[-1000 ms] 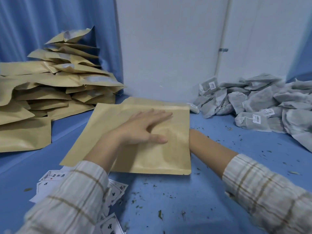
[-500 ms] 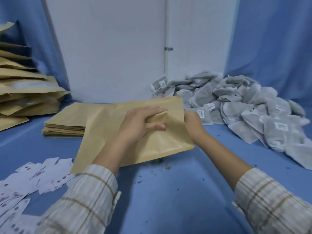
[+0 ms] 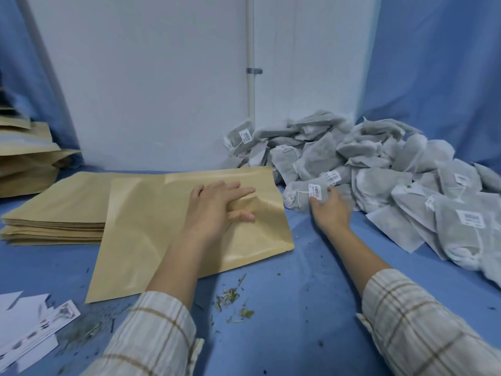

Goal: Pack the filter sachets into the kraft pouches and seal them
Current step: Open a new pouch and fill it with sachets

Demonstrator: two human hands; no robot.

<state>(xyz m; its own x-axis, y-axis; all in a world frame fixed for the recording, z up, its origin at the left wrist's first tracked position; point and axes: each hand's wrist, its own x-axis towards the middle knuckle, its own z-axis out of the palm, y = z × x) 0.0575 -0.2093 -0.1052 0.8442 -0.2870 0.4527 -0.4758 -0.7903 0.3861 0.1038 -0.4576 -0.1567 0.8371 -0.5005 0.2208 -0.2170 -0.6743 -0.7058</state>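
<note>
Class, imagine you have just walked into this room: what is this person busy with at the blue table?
A person is packing sachets into paper pouches. The left hand rests on a kraft pouch lying on the blue table, thumb tucked at its rumpled mouth. The right hand reaches a labelled filter sachet at the edge of the sachet pile. Nothing is in the pouch yet.

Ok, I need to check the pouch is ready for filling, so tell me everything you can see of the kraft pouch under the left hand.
The kraft pouch is a flat, tan paper bag, creased and slightly rumpled, lying on the blue table. Its far left corner overlaps a stack of pouches. The left hand rests on its right part, fingers spread, with the paper puckered beneath them. It looks empty; whether its mouth is open cannot be told.
</note>
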